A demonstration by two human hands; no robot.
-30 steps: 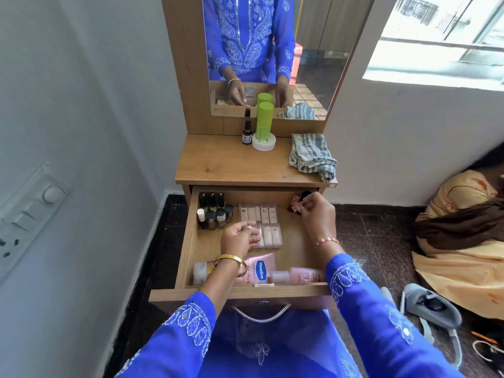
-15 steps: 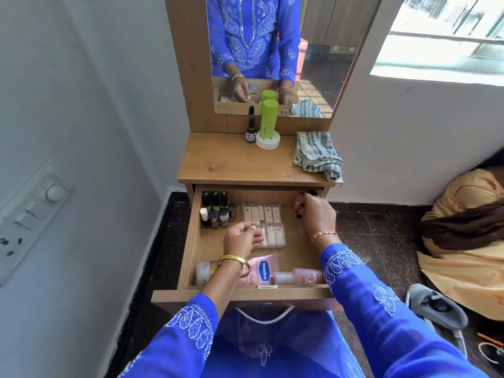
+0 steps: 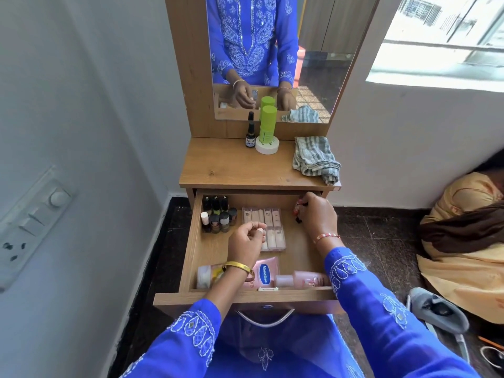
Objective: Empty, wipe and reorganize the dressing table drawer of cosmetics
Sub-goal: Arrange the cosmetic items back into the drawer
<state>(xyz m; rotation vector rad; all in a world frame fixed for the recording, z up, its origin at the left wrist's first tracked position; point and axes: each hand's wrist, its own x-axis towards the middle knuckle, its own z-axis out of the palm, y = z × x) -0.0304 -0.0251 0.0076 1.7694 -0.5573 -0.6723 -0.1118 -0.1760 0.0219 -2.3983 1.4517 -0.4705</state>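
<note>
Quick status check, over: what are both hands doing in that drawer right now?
Right hand grips small red items at the drawer back corner. Left hand curled, pinching something small, unclear what. Nothing blocking.

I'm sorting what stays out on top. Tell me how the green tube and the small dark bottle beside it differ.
The green tube is taller and wider than the dark bottle. The tube is bright green with a flat top; the bottle is dark with a narrow black cap. The tube stands on a white round base; the bottle stands on the tabletop. Both are upright by the mirror.
</note>
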